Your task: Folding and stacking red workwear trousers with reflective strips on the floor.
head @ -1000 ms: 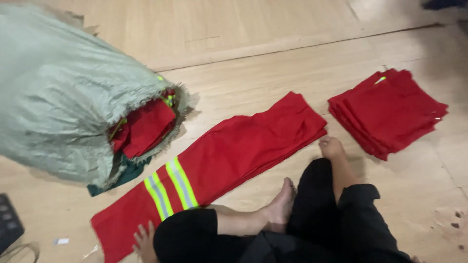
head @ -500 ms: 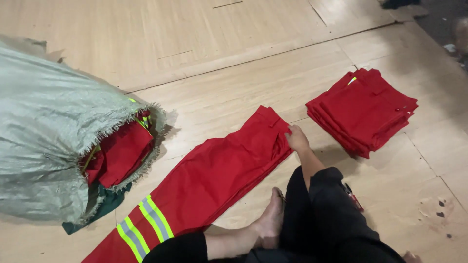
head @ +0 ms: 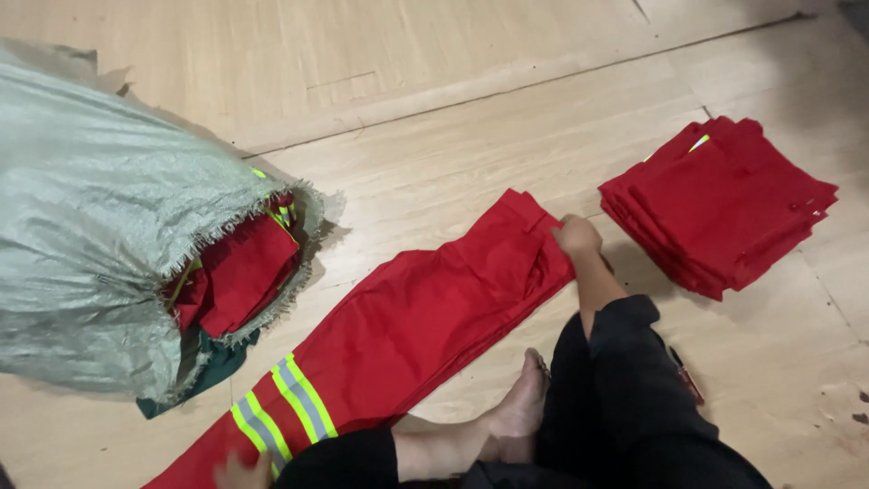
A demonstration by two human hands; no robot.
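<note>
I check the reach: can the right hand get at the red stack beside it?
Probably yes: the right hand rests on the trousers, and only bare floor separates it from the stack.

Person seated on the floor, seen from above. Clothing: black garment with long sleeves, cuffs ending at the wrists, fabric loose and creased. Black trousers, hems gathered at the ankle. One foot [head: 520,407] bare, no sock or shoe. Right hand [head: 576,235] bare, no glove, ring or watch visible. Left hand [head: 237,471] bare, partly cut off by the lower frame edge.
</note>
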